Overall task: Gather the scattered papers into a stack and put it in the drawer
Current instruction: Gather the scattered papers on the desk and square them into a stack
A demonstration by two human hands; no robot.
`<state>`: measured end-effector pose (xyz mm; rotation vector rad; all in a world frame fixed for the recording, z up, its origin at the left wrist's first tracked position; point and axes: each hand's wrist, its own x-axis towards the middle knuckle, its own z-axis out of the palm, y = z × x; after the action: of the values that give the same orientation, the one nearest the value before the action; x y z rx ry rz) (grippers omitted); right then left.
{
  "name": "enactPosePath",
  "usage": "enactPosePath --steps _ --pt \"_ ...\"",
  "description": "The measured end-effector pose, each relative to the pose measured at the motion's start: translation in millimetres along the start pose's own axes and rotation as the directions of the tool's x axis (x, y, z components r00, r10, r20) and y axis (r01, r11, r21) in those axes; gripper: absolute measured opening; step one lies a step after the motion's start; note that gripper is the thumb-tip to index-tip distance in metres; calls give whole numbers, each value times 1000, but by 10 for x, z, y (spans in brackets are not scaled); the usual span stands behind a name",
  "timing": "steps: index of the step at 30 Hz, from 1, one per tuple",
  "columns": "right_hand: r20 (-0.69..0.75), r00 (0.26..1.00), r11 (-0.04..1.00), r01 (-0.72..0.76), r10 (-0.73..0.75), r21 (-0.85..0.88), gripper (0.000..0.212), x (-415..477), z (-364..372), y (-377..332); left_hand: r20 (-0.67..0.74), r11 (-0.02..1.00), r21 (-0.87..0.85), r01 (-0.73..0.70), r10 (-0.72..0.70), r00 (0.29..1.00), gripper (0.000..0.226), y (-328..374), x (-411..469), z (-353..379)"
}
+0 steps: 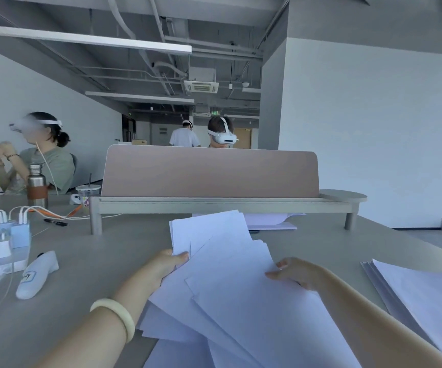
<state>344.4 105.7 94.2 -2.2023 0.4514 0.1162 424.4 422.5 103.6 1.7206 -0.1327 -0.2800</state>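
Several white papers [230,282] lie fanned and overlapping on the grey desk [87,266] in front of me. My left hand [165,264] grips the left edge of the fan, thumb on top of a sheet. My right hand [292,270] holds the right edge of the upper sheets, thumb on top and fingers underneath. A second pile of papers [421,296] lies at the right edge of the desk, apart from both hands. More sheets [270,221] lie under the desk shelf at the back. No drawer is in view.
A raised shelf [225,203] with a pink divider panel [210,171] crosses the back of the desk. At left are a white controller [38,274], chargers with cables [10,235], a metal bottle [37,185] and a plastic cup [87,193]. Other people sit beyond the desk.
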Motion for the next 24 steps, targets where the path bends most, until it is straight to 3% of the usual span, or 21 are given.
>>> enactPosePath --steps 4,7,10,13,15,17,19,20,22,24 --pt "12 999 964 40 -45 263 58 -111 20 37 -66 989 -91 -119 113 991 28 184 57 -27" --pt "79 993 942 59 -89 330 23 -194 -35 63 -192 964 -97 -248 226 955 32 465 15 -143" --pt "47 997 949 36 -54 313 22 -176 -72 136 -321 913 -33 -406 376 869 29 729 -132 -213" --pt "-103 990 957 -59 91 286 26 -92 -78 166 -405 804 46 -592 557 725 26 1032 -420 -167" --pt "-122 980 926 -105 159 363 31 -22 -83 184 -379 710 163 -685 686 621 20 1174 -610 -77" --pt "-107 976 896 -128 190 426 31 -28 -85 172 -304 596 401 -695 803 513 28 1144 -793 108" --pt "-95 975 879 -134 198 457 21 -64 -64 159 -127 377 652 -657 910 395 27 909 -921 398" --pt "-68 982 868 -121 174 481 19 -67 -38 164 15 262 700 -664 924 381 23 742 -960 558" --pt "-33 994 866 -73 103 495 24 -125 -11 179 334 148 666 -731 817 470 32 398 -1014 817" --pt "6 999 810 -38 43 585 39 -219 -46 213 544 251 609 -753 558 626 32 153 -986 909"
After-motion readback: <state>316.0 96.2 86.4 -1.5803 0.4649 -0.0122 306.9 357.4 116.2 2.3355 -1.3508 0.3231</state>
